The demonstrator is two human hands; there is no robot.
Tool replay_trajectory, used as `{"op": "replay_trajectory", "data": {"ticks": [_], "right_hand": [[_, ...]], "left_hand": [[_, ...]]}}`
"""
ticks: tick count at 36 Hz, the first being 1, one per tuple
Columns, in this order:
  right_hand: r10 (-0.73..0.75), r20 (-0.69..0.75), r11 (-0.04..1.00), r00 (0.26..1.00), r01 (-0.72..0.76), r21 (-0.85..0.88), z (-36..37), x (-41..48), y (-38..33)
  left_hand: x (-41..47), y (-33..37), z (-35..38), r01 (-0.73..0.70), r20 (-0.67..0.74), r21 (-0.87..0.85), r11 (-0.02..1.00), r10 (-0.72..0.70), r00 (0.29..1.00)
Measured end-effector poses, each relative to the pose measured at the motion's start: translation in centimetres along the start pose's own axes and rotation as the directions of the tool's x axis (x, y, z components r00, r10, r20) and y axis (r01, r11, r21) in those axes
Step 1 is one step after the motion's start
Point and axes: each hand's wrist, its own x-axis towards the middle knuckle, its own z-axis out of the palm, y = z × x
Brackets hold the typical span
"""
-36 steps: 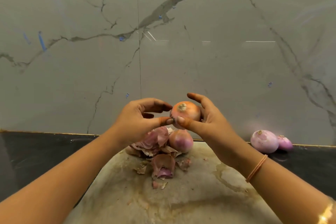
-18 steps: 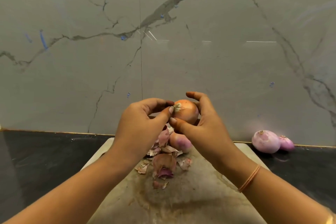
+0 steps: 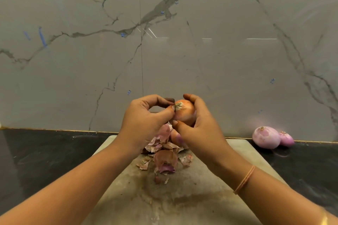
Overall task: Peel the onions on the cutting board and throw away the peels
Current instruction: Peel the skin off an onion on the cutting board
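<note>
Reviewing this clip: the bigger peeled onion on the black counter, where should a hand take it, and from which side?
Probably around its round middle, coming from above and the left. The bigger peeled onion lies on the counter with the smaller onion touching its right side and the wall close behind, so its top, front and left are free.

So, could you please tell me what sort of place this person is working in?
Most likely a home kitchen: a dark polished stone counter against a grey veined marble-look wall, with a pale worn cutting board carrying papery onion peels.
</note>
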Motion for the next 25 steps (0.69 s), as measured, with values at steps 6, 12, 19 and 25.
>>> {"op": "replay_trajectory", "data": {"ticks": [6, 12, 19, 25], "right_hand": [[-0.065, -0.085, 0.997, 0.994, 0.062, -0.039, 0.7, 0.7, 1.5], [-0.117, -0.128, 0.993, 0.985, 0.112, -0.047, 1.0, 1.2, 1.7], [-0.143, -0.144, 0.989, 0.979, 0.136, -0.059, 1.1, 1.8, 2.3], [-0.168, -0.157, 0.985, 0.973, 0.160, -0.061, 1.1, 2.2, 2.7]], "left_hand": [[0.8, -1.1, 0.7, -0.020, 0.002, -0.019, 1.000, 0.020, 1.000], [1.3, -1.5, 1.1, -0.081, 0.023, -0.100, 0.992, 0.083, 0.996], [2.1, -2.4, 1.1, -0.131, 0.019, -0.059, 0.990, 0.132, 0.991], [2.8, -2.7, 1.3, -0.148, -0.028, 0.002, 0.989, 0.148, 0.989]]}}
